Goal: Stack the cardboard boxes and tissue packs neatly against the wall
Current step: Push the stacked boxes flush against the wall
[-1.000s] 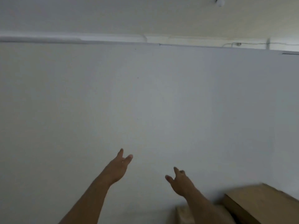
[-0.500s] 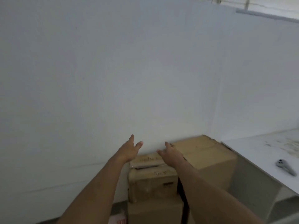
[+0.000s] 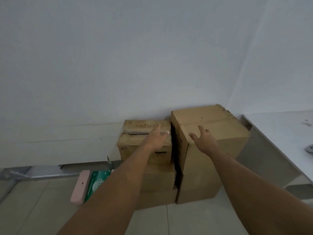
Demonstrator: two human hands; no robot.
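Tall box [image 3: 210, 150] stands against the wall [image 3: 118, 65]; right hand [image 3: 204, 141] spread open over its top, grasping nothing. Likely stiff, heavy; take the side edges. Small box [image 3: 145, 143] tops the stack under the open left hand [image 3: 157, 137]. Tissue pack [image 3: 97, 182] lies left, below; counter [image 3: 279, 133] crowds the right.

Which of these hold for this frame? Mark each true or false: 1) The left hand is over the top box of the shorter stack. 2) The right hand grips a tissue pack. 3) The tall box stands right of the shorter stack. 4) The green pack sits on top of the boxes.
1) True: the left hand is over the top small box.
2) False: the right hand is open over the tall box, holding nothing.
3) True: a dark gap separates them.
4) False: the green pack lies on the floor, left of the stack, beside a pink pack.
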